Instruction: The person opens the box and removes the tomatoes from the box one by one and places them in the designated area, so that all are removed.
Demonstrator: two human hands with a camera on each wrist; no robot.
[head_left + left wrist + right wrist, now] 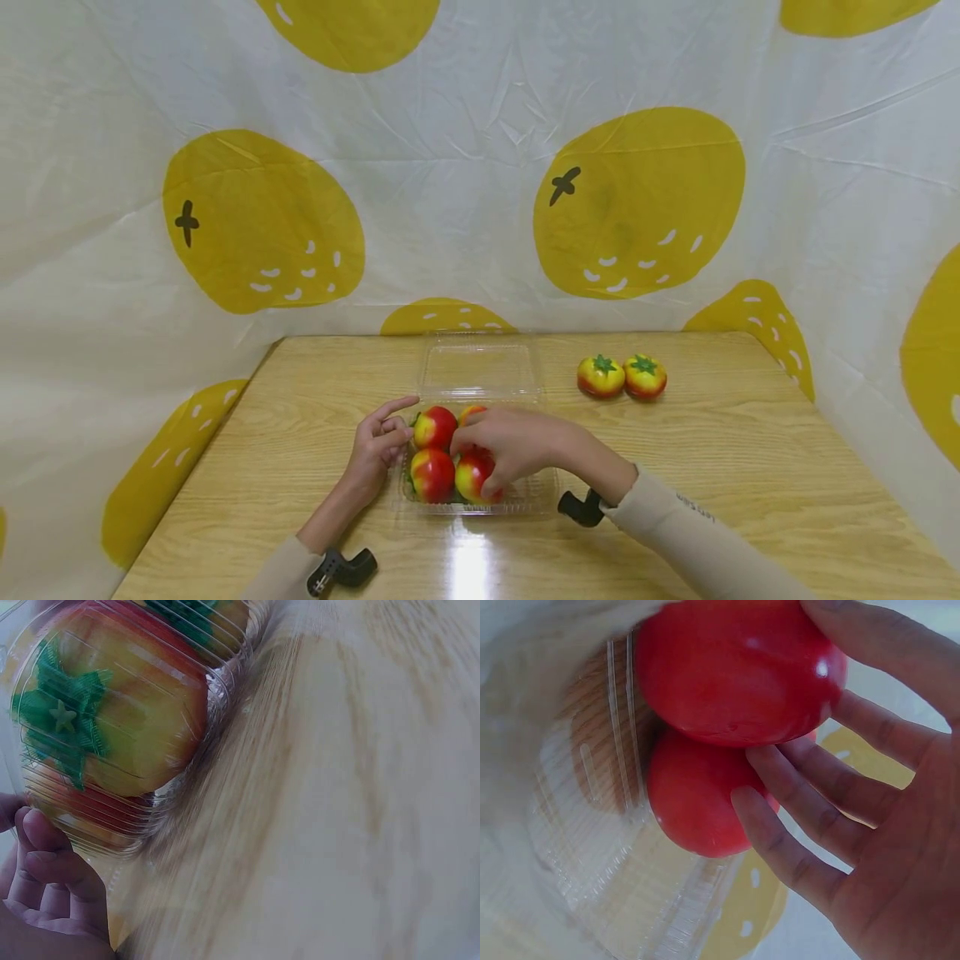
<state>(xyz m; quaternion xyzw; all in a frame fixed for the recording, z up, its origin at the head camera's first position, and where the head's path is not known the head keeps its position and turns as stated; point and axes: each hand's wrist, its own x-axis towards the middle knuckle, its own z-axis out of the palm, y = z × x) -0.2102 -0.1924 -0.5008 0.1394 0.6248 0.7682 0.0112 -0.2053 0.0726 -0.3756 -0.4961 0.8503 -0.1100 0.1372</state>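
Note:
A clear plastic clamshell container (525, 498) lies on the table with its lid (480, 369) folded back. Inside its left part sit several red-and-yellow toy tomatoes (432, 476), their green leaf tops (64, 716) turned towards the left wall. My left hand (375, 446) pinches the container's left rim between thumb and fingers. Over the right-hand tomatoes is my right hand (517, 442), gripping the near one (739, 671) between thumb and fingers. Some of its fingertips touch the red tomato behind (701, 795). My right hand partly hides that far tomato in the head view.
Two more toy tomatoes (601, 376) stand side by side at the back right of the wooden table (750, 483), leaf tops up. A white cloth (465, 208) printed with yellow fruit hangs behind and around the table.

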